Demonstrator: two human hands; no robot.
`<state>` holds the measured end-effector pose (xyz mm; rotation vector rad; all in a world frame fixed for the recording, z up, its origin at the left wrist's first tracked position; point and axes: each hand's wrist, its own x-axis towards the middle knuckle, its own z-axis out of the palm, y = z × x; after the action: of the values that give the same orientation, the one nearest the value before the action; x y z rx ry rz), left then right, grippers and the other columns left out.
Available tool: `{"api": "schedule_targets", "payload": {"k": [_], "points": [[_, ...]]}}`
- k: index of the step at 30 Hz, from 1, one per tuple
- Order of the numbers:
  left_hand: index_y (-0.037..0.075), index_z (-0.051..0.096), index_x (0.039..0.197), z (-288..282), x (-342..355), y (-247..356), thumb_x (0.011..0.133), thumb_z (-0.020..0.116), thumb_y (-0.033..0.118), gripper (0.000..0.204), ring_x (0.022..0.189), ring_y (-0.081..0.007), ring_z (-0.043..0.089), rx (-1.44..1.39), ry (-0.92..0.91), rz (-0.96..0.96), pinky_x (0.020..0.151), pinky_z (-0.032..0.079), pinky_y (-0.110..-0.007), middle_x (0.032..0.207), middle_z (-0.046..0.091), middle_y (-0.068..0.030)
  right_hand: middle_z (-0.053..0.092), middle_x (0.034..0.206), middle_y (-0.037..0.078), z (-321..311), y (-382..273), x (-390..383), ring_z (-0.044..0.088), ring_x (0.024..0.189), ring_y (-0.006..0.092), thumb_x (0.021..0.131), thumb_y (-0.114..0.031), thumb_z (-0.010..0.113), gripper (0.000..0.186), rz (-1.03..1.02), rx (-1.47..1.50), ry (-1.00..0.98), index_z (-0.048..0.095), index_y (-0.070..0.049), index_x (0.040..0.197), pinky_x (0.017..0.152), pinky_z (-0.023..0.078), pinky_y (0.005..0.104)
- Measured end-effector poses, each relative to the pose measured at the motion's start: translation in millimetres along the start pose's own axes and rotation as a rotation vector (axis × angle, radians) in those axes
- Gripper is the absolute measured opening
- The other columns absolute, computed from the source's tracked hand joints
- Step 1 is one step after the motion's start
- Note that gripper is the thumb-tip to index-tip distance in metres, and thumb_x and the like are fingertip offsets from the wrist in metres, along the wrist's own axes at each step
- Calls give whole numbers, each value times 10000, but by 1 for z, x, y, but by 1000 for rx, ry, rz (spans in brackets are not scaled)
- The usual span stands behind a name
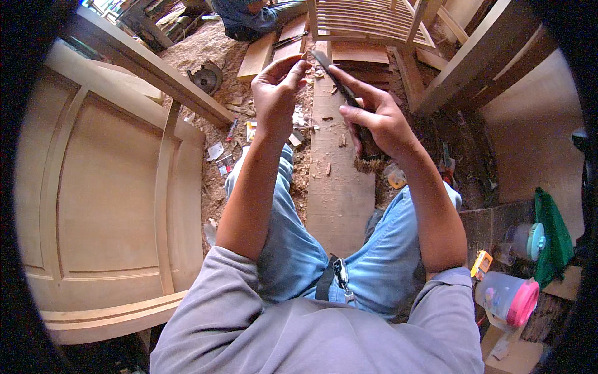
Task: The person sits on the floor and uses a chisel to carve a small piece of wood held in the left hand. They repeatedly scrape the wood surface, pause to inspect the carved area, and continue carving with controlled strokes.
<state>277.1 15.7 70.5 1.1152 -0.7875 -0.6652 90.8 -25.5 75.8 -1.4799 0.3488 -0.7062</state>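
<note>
Head cam: right hand (377,111) is wrapped round a dark blade (322,61) up over the plank (339,206), tip right by the left hand (280,84), whose fingertips (303,65) bunch close; can't tell if they're pinching anything. Blade's probably light, stiff and sharp, so grip the back end.

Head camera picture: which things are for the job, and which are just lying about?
Seem part of the job:
right hand
dark-bladed tool, held in it
left hand, close to the tool's tip

Seem just lying about:
pink-lidded tub
green cloth or bag
small yellow box
</note>
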Motion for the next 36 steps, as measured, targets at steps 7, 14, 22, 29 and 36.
{"api": "schedule_targets", "payload": {"k": [7,14,22,29,36], "points": [[-15,703,1002,-6,3,6,882,665,64,149,823,-123,671,151,-103,68,707,513,-230,910,718,-86,489,1163,71,5,7,5,433,1037,149,885,-73,565,557,-3,-37,65,432,-59,1426,884,334,281],[-15,726,952,15,-21,3,846,682,15,119,835,-118,669,243,-203,192,772,518,-238,899,724,-84,520,707,36,-47,-7,12,542,526,135,960,-52,451,493,-170,201,726,363,-102,1443,511,497,268],[-8,727,928,1,-1,-6,838,704,40,104,807,-134,674,266,0,254,764,514,-248,878,725,-92,513,650,40,-13,5,2,505,432,121,913,-61,520,623,8,50,155,323,-163,1495,421,469,266],[4,739,926,-4,2,-4,817,723,26,112,794,-130,674,399,54,385,775,512,-259,870,729,-91,572,1237,11,6,0,-2,510,997,91,834,-61,634,656,50,6,-7,413,-78,1452,906,408,228],[-9,731,936,-5,4,-6,807,741,21,133,786,-133,675,339,52,390,740,528,-254,874,725,-87,597,1052,-20,0,5,-1,468,767,37,838,-66,644,648,140,64,-47,426,-94,1448,690,418,179]]}}
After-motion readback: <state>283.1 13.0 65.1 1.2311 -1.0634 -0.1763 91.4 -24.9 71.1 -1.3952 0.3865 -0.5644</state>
